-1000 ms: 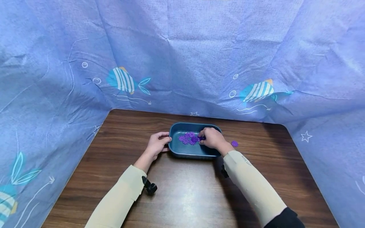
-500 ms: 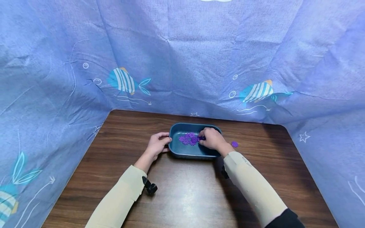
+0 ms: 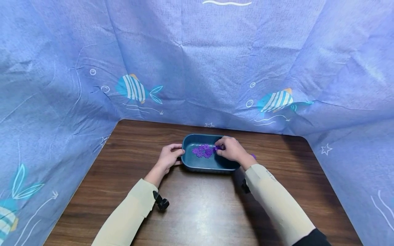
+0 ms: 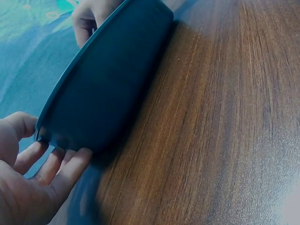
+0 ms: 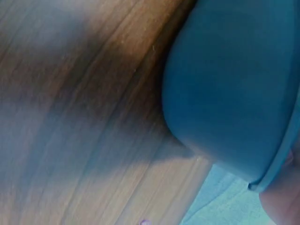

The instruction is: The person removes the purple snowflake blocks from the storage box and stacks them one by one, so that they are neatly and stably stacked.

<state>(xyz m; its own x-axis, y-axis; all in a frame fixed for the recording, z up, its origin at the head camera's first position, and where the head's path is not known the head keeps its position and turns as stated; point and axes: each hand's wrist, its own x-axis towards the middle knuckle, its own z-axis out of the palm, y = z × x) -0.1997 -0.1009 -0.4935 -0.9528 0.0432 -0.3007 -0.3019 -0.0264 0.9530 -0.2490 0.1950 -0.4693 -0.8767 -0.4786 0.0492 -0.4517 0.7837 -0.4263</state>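
Note:
A dark blue rectangular plastic basin stands on the table with several purple flower-shaped pieces lying in it. At its left end my left hand grips the wall, thumb at the rim and fingers against the outside, as the left wrist view also shows on the basin. My right hand reaches over the basin's right part and pinches a purple flower-shaped piece beside the others. In the right wrist view the basin's outer wall hides most of that hand.
Another purple piece lies on the wooden table right of the basin, partly behind my right wrist. A blue fish-patterned cloth hangs along the table's back and sides. Each wrist carries a black camera mount.
My right hand has shifted slightly right with the pinched piece, drawing a little away from the others. Its wrist now partly covers the piece on the table. My left hand stays at the basin.

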